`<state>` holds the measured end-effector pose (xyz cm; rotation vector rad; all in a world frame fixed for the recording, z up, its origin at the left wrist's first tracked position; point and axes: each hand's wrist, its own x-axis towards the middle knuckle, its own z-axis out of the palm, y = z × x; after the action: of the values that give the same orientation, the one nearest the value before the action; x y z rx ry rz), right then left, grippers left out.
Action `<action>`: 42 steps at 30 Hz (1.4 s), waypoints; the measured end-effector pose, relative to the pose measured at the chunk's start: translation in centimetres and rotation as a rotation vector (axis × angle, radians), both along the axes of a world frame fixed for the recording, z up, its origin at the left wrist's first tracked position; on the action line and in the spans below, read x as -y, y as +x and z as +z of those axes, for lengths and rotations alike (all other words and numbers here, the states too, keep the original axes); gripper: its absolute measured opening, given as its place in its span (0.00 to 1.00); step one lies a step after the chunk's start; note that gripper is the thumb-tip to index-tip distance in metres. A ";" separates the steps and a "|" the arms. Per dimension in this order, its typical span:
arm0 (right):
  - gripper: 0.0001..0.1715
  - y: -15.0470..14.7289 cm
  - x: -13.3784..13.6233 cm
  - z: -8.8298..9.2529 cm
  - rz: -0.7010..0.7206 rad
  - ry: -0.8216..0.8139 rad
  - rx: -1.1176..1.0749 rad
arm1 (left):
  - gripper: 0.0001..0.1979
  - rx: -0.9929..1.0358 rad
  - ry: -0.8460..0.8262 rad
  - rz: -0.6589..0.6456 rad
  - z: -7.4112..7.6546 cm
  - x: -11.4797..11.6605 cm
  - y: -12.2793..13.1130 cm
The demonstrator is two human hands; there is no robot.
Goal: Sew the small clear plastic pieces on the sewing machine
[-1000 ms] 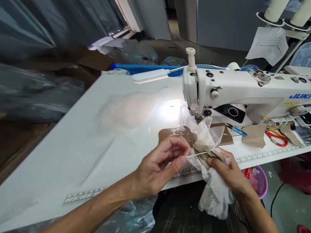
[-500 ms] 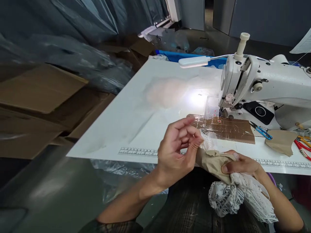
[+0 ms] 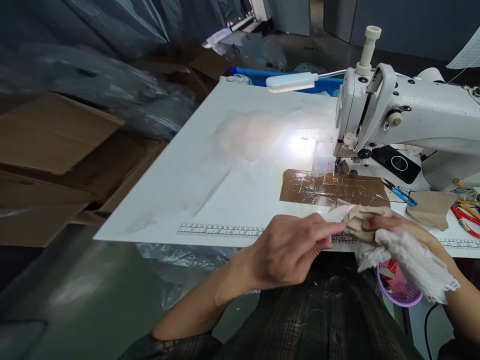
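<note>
My right hand (image 3: 390, 226) grips a bunched piece of beige fabric with white lace (image 3: 408, 255) at the front edge of the white sewing table (image 3: 210, 180). The lace hangs down over my right wrist. My left hand (image 3: 288, 250) lies just left of the bundle, fingers pointing right and pinched at the fabric's left edge. Both hands sit in front of the white sewing machine (image 3: 405, 115), whose needle area is lit by a small lamp (image 3: 292, 81). A brown taped patch (image 3: 330, 187) lies on the table under the needle.
Blue thread snips (image 3: 401, 192), red-handled scissors (image 3: 465, 217) and a brown paper piece (image 3: 431, 210) lie right of the needle. A purple basket (image 3: 397, 287) sits below the table edge. Cardboard boxes (image 3: 56, 150) and plastic-wrapped bundles stand at the left. A ruler strip (image 3: 221, 230) runs along the table front.
My left hand dropped from a raised pinch and reached right to the fabric's edge. My right hand lifted the fabric bundle from my lap up to the table edge.
</note>
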<state>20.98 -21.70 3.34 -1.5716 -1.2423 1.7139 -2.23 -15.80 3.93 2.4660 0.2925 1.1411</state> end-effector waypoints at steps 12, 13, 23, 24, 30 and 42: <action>0.54 4.8 -0.2 3.7 0.235 0.400 0.561 | 0.13 -0.213 0.071 0.594 -4.2 -4.2 0.5; 0.61 5.5 -0.5 3.4 0.200 0.437 0.621 | 0.13 -0.240 0.113 0.609 -4.4 -4.3 0.5; 0.41 8.7 0.6 1.9 -0.230 0.599 0.739 | 0.22 -0.203 0.294 0.298 -3.8 -2.3 4.8; 0.37 8.5 0.7 2.0 -0.246 0.623 0.734 | 0.25 -0.213 0.299 0.299 -3.7 -2.4 5.5; 0.29 6.4 0.8 1.5 -0.180 0.716 0.686 | 0.12 -0.266 0.358 0.235 -3.8 -2.7 7.1; 0.30 8.8 1.7 0.0 -0.620 0.470 0.463 | 0.09 -0.184 0.270 0.207 -5.3 -1.7 3.7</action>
<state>29.78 -23.38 3.29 -1.8354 -1.0822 0.6417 1.52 -14.06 -1.34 2.8407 0.4860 1.0963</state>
